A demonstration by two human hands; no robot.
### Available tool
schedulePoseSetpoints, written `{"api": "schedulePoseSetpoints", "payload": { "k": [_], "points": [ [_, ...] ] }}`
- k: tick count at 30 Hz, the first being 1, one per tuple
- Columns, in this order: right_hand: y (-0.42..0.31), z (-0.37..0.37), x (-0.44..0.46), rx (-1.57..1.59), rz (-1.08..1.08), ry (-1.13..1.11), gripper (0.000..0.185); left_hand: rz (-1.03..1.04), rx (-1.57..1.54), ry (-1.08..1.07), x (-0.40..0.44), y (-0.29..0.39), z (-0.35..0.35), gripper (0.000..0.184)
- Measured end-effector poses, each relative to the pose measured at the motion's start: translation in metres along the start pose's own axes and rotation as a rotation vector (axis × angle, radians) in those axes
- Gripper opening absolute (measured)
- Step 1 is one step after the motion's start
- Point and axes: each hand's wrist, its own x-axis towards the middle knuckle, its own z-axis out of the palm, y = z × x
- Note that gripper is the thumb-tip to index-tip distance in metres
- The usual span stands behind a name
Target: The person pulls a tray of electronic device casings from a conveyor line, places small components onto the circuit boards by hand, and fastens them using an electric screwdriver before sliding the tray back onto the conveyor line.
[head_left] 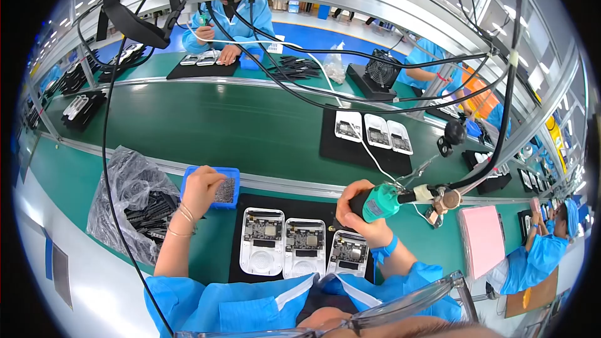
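Observation:
My right hand is wrapped round a green and black electric screwdriver, held above the right end of a black mat. My left hand is over a blue bin of small screws, fingertips pinched together; whatever they hold is too small to make out. Between my forearms, three white housings with circuit boards lie in a row on the mat: a left housing, a middle housing and a right housing. The screwdriver's tip is hidden from view.
A clear plastic bag of black parts lies left of the bin. Beyond runs a green conveyor carrying a black mat with three more housings. Cables hang overhead. A pink stack sits at right. Co-workers in blue work nearby.

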Motion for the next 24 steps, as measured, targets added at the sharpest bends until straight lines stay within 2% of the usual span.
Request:
{"api": "schedulePoseSetpoints", "payload": {
  "k": [1,3,5,7,8,18,24],
  "points": [
    [-0.003,0.007,0.009,0.058,-0.026,-0.02,0.034,-0.012,-0.116,0.027,-0.001,0.026,0.011,0.007],
    [-0.005,0.013,0.019,0.115,-0.06,-0.066,0.033,0.059,-0.212,-0.049,-0.012,0.062,0.031,0.008],
    [-0.001,0.019,0.025,0.231,-0.08,-0.086,0.032,0.139,-0.251,-0.212,-0.022,0.088,0.048,0.009],
    [0.002,0.024,0.03,0.334,-0.102,-0.115,0.031,0.295,-0.247,-0.247,-0.031,0.098,0.071,0.008],
    [0.004,0.025,0.031,0.327,-0.115,-0.121,0.03,0.343,-0.232,-0.2,-0.034,0.102,0.08,0.009],
    [0.006,0.027,0.028,0.416,-0.09,-0.116,0.028,0.344,-0.237,-0.296,-0.031,0.113,0.081,0.014],
    [0.009,0.027,0.024,0.444,-0.082,-0.122,0.027,0.407,-0.353,-0.302,-0.031,0.108,0.082,0.016]
  ]
}}
